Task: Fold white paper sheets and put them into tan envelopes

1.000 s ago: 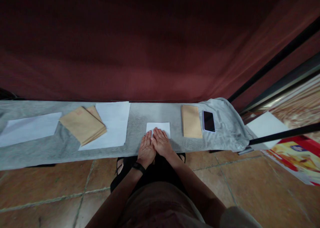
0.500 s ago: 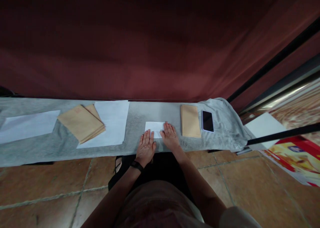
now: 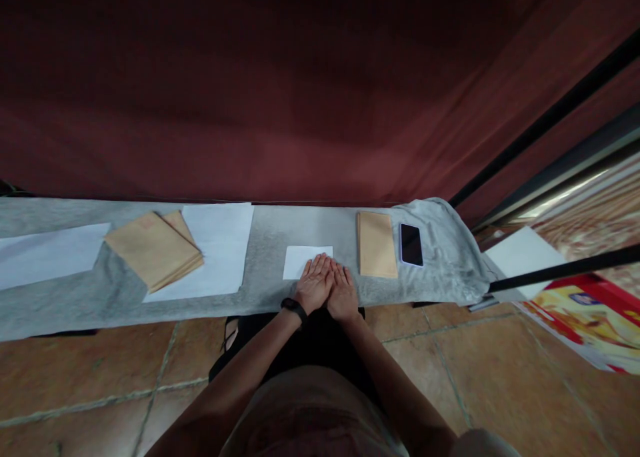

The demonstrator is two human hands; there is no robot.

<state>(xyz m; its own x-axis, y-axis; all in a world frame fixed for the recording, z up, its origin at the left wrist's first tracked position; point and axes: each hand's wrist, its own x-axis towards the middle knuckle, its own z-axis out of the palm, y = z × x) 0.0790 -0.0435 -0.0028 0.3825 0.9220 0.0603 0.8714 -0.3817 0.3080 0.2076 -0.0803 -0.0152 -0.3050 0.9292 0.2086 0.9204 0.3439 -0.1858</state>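
A small white folded paper [image 3: 297,259] lies flat on the grey cloth in front of me. My left hand [image 3: 314,285], with a dark band on its wrist, rests with fingers stretched over the paper's near right corner. Right beside it, touching it, my right hand [image 3: 343,294] lies flat with its fingers out, at the paper's right edge. Neither hand grips anything. The paper's lower right part is hidden under the fingers.
To the right lie a stack of brown envelopes [image 3: 377,245] and a phone [image 3: 411,245]. More brown envelopes [image 3: 153,249] overlap large white sheets [image 3: 225,250] on the left, with another white sheet [image 3: 55,253] farther left. A red curtain [image 3: 300,110] hangs behind the cloth-covered table [image 3: 270,233].
My left hand has slid right across the paper until it meets my right hand. The right hand has drawn slightly towards me, off the paper's upper right corner.
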